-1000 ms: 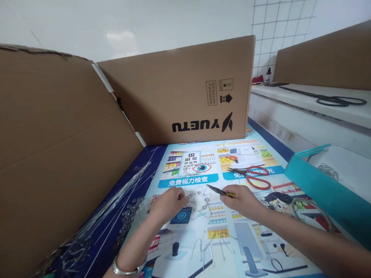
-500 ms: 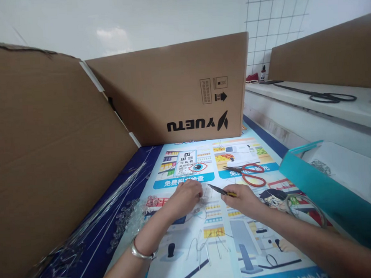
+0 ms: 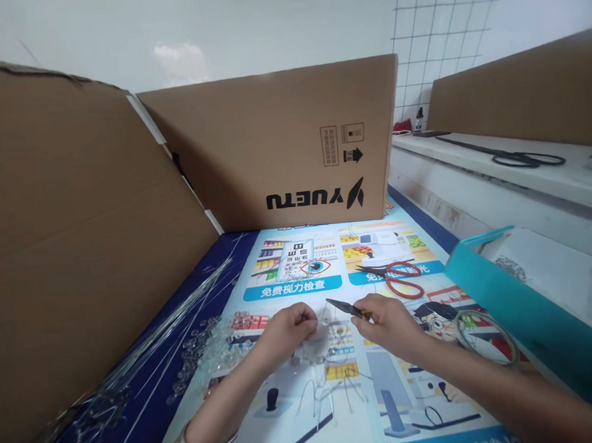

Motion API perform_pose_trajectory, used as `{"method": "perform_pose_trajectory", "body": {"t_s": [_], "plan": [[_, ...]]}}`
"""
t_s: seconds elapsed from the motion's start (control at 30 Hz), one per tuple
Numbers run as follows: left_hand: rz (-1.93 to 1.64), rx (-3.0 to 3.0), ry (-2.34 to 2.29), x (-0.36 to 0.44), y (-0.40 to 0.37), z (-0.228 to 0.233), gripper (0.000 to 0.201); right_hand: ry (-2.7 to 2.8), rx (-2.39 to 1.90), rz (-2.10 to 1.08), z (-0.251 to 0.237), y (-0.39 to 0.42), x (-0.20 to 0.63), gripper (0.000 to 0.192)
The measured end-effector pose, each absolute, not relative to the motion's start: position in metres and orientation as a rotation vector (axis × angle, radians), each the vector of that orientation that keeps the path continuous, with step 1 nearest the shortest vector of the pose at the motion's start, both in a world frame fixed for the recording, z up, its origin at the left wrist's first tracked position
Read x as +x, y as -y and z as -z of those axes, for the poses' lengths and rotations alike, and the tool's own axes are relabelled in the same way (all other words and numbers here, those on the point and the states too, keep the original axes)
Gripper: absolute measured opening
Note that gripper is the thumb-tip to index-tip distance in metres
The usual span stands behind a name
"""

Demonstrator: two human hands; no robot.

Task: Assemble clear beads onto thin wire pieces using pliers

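Observation:
My left hand (image 3: pixel 291 330) is closed in a pinch on a clear beaded wire piece (image 3: pixel 318 350), which hangs just below the fingertips; its exact shape is hard to make out. In my right hand (image 3: pixel 393 324) I grip pointed-nose pliers (image 3: pixel 344 307) with yellow and black handles. Their dark jaws point left, towards the left fingers, and a thin wire shows near the tip. Whether the jaws hold this wire, I cannot tell. Several bent wire pieces (image 3: pixel 331 393) lie nearer me on the printed sheet. Clear beads (image 3: pixel 198 344) are heaped left of my left hand.
Red-handled scissors (image 3: pixel 402 280) lie beyond my right hand. A coil of wire (image 3: pixel 483 337) and a teal box (image 3: pixel 522 308) are at the right. Long straight wires (image 3: pixel 174 316) lie at the left, beside a cardboard wall (image 3: pixel 76 228). Another cardboard panel (image 3: pixel 271 143) stands behind.
My left hand has come slightly nearer me and left, bringing the beaded piece lower and more into sight. The pliers have shifted slightly left and down, still in my right hand.

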State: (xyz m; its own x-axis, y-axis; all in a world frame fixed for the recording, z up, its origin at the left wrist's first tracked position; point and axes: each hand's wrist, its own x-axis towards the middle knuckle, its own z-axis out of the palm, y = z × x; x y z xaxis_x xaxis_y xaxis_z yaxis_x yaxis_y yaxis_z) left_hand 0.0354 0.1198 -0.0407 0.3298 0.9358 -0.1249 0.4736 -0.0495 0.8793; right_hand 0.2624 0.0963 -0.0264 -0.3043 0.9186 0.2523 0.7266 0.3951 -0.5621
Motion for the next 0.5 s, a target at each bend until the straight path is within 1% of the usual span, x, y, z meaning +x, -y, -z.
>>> {"method": "perform_pose_trajectory", "body": {"t_s": [0.1, 0.23, 0.37, 0.5], "plan": [[-0.703, 1.440, -1.191, 0.042, -0.113, 0.041, 0.014, 2.191, -1.351, -0.266, 0.024, -0.092, 0.261, 0.012], [-0.739, 1.307, -1.160, 0.046, -0.108, 0.038, 0.017, 2.221, -1.296, -0.051, 0.026, -0.089, 0.262, 0.016], [-0.790, 1.210, -1.166, 0.046, -0.106, 0.036, 0.019, 2.200, -1.248, 0.007, 0.026, -0.090, 0.265, 0.016], [-0.993, 0.966, -0.993, 0.054, -0.101, 0.036, 0.022, 2.140, -1.202, -0.012, 0.022, -0.090, 0.267, 0.016]]}}
